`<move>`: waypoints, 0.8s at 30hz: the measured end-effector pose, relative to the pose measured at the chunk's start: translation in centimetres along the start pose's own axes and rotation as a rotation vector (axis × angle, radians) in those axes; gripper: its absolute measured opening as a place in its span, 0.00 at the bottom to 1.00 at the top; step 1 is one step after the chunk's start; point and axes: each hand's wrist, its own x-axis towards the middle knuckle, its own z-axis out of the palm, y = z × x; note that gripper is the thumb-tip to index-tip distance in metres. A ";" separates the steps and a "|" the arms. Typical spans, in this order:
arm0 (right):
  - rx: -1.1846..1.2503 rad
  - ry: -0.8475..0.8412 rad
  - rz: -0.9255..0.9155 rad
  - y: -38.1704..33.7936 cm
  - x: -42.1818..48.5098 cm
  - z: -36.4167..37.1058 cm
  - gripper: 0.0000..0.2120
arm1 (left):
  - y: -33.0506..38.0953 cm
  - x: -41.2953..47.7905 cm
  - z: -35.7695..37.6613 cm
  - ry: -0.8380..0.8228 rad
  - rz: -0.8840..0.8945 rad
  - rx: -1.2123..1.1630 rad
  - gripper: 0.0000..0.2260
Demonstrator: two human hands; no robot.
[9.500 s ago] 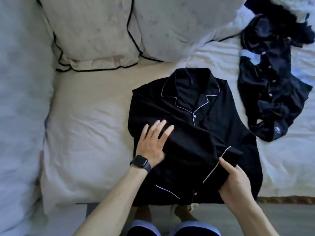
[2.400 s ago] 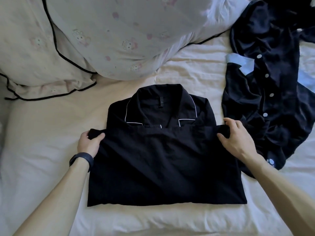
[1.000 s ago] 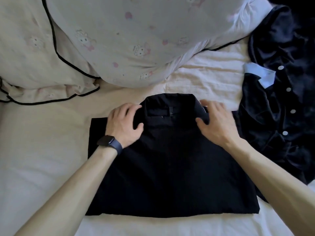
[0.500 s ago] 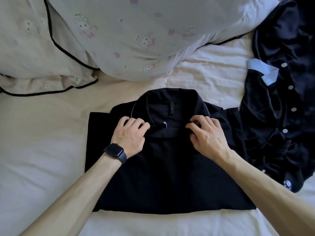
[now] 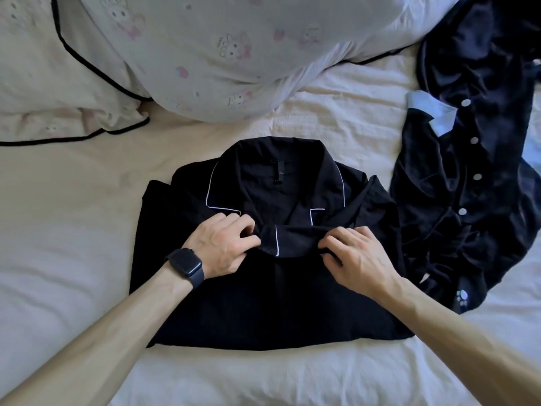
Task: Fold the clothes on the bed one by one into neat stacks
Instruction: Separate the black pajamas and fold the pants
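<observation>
**A:** Surface condition?

**B:** The bed carries a cream sheet, lightly creased. Two pillows lie along the far edge: a printed pillow with small rabbit figures at centre, overlapping a black-piped pillow on the left.

**A:** Location of the work item?

**B:** The black shirt lies flat at mid-bed, collar toward the pillows, white piping showing on the lapels. Its lower part is folded up over the body, and the folded edge sits just below the collar.

**A:** Hand state?

**B:** The left hand, with a dark watch at the wrist, and the right hand sit side by side on that folded edge. The fingers of both hands are curled and pinch the cloth.

**A:** Other items?

**B:** A navy garment with white buttons and pale blue trim lies crumpled on the right, just beside the shirt.
</observation>
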 end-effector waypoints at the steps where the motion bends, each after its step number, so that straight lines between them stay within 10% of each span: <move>1: -0.007 0.010 0.028 0.0 -0.2 0.1 0.08 | 0.4 -0.5 0.2 -0.022 -0.007 -0.011 0.10; 6: -0.101 0.108 0.208 0.2 2.2 -0.7 0.10 | 1.5 -0.7 0.7 0.014 -0.182 -0.095 0.08; 13: -0.129 -0.354 0.326 1.2 5.6 -3.7 0.29 | 1.6 0.6 0.4 0.053 -0.147 -0.085 0.09; 24: -0.082 -0.477 0.573 0.1 3.5 -5.3 0.26 | 1.5 -0.2 -0.8 0.052 -0.181 -0.073 0.10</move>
